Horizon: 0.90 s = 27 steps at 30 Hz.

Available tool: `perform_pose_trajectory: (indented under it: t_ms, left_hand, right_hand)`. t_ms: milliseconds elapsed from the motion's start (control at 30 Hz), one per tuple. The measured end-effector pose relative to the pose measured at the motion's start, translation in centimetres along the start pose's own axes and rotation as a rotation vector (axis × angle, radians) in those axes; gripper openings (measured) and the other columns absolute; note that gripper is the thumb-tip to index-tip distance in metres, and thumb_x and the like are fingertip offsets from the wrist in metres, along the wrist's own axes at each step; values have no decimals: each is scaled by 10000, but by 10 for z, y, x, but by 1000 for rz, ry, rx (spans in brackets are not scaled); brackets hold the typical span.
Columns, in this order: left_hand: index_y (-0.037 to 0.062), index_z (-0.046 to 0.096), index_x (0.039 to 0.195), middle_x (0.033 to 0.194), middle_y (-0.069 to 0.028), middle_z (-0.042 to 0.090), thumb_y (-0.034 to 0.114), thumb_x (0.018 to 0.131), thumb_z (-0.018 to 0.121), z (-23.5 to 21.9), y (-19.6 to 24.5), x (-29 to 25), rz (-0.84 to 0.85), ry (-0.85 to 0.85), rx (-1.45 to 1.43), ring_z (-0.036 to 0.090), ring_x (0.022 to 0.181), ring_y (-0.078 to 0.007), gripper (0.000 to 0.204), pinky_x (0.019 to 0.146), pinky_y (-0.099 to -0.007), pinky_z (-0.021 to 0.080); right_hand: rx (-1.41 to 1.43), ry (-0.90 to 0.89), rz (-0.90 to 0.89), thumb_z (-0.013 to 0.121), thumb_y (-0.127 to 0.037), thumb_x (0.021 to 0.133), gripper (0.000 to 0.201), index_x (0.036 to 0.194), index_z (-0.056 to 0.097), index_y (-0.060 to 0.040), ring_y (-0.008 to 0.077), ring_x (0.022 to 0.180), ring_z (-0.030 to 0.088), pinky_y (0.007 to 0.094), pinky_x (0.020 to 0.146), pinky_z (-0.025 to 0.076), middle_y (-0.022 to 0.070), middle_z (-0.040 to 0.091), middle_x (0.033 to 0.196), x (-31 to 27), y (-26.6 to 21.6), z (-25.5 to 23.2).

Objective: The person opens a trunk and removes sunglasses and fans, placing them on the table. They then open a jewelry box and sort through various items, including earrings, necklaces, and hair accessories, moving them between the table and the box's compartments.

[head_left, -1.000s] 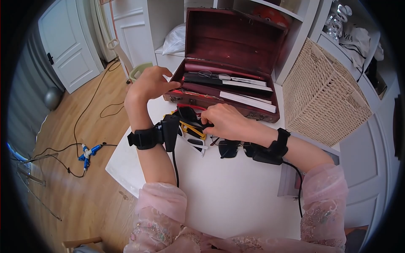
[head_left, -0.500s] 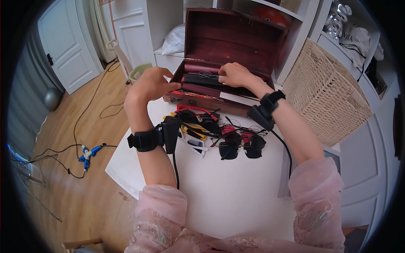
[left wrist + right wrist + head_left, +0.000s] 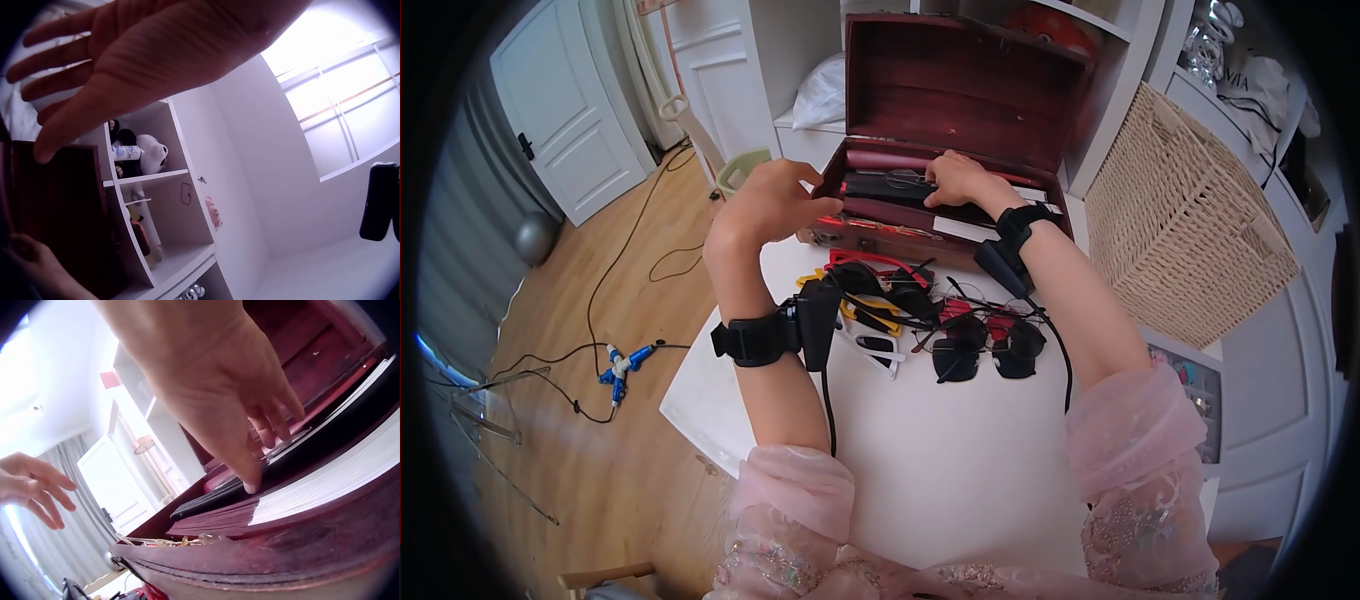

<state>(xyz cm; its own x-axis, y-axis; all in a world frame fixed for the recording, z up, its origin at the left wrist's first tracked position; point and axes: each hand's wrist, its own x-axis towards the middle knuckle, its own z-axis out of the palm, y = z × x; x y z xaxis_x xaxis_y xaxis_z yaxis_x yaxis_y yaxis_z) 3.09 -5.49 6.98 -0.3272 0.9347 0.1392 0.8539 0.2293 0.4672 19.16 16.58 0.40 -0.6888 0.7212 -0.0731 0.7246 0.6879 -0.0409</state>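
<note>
Where the left hand (image 3: 770,205) and the right hand (image 3: 967,185) reach across, tabletop (image 3: 940,450): white, spread below the fingers and back toward the person.
Wicker basket (image 3: 1190,215): to the right of the right fingers, past the forearm.
Wooden case (image 3: 900,246): dark red, lid (image 3: 960,90) raised behind the right fingers; its length runs left to right, and those fingers dip inside.
Sunglasses pile (image 3: 955,360): on the tabletop, nearer the person than either hand's fingers.
Black folded fan (image 3: 865,185): in the case, under the right fingers and reaching out to their left, long axis along the case.
Red-and-white fan (image 3: 331,487): on the person's side of the right fingers, lengthwise too, pale pleats toward the right end.
Left fingers: straight, a little apart, nothing in them, by the case's left end; whether the thumb meets the rim I cannot tell.
Right fingers: partly bent, pointing down, thumb at the black fan's edge; I cannot tell whether they pinch anything.
Wire-rimmed glasses (image 3: 903,179): atop the black fan, the visible lens just left of the right fingers, the nearer hand; long axis seemingly along the fan, temple direction hidden.
</note>
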Motion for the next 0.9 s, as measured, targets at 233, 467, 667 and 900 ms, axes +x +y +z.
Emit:
perform_pose_trajectory:
  t_ms: [233,467,667,900]
  left_hand:
    - [33,662,1048,896,-152,681,308,728,727,-1,0,0,4,-6,-3,657,789,-250,428,718,-339,516]
    - [31,660,1050,914,-155,679,310,726,729,0,-2,2,12,-7,-2,656,796,-253,433,727,-342,516]
    - [-20,627,1088,918,-166,684,304,754,720,-1,2,0,3,-24,6,658,829,-251,474,745,-344,507]
    - [-16,624,1096,917,-165,684,303,758,716,-1,-1,1,0,-15,27,658,821,-251,475,732,-343,511]
  right_hand:
    - [58,67,-103,817,-248,629,380,936,659,-88,272,1019,594,386,851,477,105,635,1058,-8,14,-6]
    - [140,11,-97,810,-193,616,334,897,664,-85,273,954,622,377,823,484,92,675,934,-8,27,-4]
    - [92,40,-81,787,-155,632,254,844,672,-76,290,942,625,386,821,485,110,677,910,-22,24,-15]
    - [-147,109,-129,657,-81,702,123,820,681,-51,322,888,637,403,767,509,148,669,902,-37,13,-14]
